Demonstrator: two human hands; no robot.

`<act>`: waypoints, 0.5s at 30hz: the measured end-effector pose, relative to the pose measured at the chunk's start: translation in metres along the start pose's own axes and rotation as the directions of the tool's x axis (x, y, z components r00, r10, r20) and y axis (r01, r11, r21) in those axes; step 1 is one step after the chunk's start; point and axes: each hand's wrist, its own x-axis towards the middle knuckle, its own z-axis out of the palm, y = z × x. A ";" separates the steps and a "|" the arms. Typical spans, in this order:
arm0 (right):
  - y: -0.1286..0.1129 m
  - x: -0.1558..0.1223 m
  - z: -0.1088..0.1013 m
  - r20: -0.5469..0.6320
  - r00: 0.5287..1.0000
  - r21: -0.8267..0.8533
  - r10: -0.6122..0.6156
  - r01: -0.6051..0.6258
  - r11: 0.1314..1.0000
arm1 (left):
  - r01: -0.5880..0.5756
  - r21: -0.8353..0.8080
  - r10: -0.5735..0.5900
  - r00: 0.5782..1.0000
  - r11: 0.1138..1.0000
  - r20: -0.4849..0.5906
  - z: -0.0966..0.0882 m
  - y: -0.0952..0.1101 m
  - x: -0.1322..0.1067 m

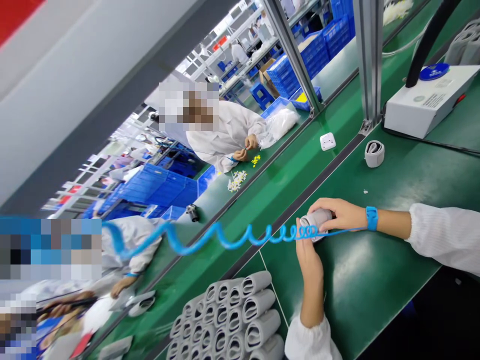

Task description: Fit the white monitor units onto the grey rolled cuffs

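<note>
A rolled-up grey fabric band point(317, 218) is held between my two hands over the green table. My right hand point(344, 213) comes in from the right, its fingers curled over the roll and its thumb along the side. From below, my left hand point(309, 261) presses against the near end of the same roll, with its fingertips partly hidden behind a coiled blue cord point(268, 235). The cord runs to a blue wrist strap point(371, 218) on my right wrist. Another rolled grey band point(374, 153) stands alone farther up the table.
Many rolled grey bands point(258, 312) are stacked at the lower left of my hands. A white box-shaped device point(423, 107) with a black arm sits at upper right. A small white case point(327, 141) lies beyond the metal posts point(369, 65). Across the bench, a co-worker's hands point(245, 149) handle small parts.
</note>
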 end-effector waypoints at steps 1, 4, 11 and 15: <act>0.001 0.000 0.000 0.018 0.999 -0.033 -0.029 0.030 0.999 | 0.035 -0.050 -0.036 0.999 0.998 -0.008 0.000 0.000 0.002; 0.002 -0.001 0.000 0.087 0.992 -0.086 -0.093 0.101 0.991 | 0.130 -0.149 -0.134 0.991 0.980 -0.019 -0.002 0.002 0.008; -0.002 -0.007 0.002 0.213 0.969 -0.066 -0.126 0.143 0.987 | 0.249 -0.248 -0.247 0.968 0.936 0.036 -0.002 0.018 0.008; -0.010 -0.008 0.004 0.212 0.969 0.022 -0.124 0.122 0.992 | 0.259 -0.250 -0.261 0.965 0.933 0.025 -0.004 0.019 0.009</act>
